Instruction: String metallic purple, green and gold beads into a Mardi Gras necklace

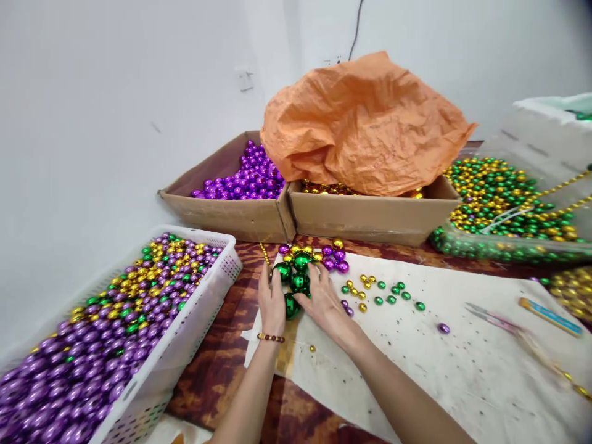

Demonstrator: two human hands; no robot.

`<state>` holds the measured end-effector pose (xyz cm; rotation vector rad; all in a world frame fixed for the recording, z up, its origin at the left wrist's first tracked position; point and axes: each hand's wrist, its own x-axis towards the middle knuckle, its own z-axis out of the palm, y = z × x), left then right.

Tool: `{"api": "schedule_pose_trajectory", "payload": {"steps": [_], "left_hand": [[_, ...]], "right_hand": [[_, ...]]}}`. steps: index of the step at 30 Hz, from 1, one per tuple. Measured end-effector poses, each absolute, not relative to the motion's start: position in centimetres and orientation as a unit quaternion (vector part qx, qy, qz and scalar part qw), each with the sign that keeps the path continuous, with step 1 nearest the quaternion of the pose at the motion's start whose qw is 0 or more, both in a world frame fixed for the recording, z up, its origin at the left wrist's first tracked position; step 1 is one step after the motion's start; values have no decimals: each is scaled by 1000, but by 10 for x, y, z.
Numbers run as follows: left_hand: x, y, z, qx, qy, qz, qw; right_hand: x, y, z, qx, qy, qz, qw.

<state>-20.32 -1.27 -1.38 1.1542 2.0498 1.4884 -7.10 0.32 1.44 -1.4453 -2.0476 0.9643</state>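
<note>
Several large green balls lie clustered near the left end of a white cloth. My left hand, with a beaded bracelet at the wrist, is at their left side, its fingers partly spread. On their right side my right hand touches the green balls with curved fingers; thumb and forefinger are apart. Purple balls and gold ones lie just behind the green ones. Small gold beads, small green beads and a few purple beads are scattered to the right.
A white basket of mixed beads stands at left. Behind are cardboard boxes, an orange sheet over one. A clear tub holds green and gold beads. Scissors and a blue-and-orange tool lie at right.
</note>
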Motion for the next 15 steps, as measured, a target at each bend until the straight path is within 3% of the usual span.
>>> {"api": "schedule_pose_trajectory", "payload": {"steps": [7, 12, 15], "left_hand": [[-198, -15, -25, 429, 735, 514, 104], [-202, 4, -29, 413, 747, 519, 41], [-202, 6, -28, 417, 744, 521, 40]], "right_hand": [[-33, -20, 30, -491, -788, 290, 231], [85, -46, 33, -572, -750, 224, 244], [176, -66, 25, -682, -683, 183, 188]]}}
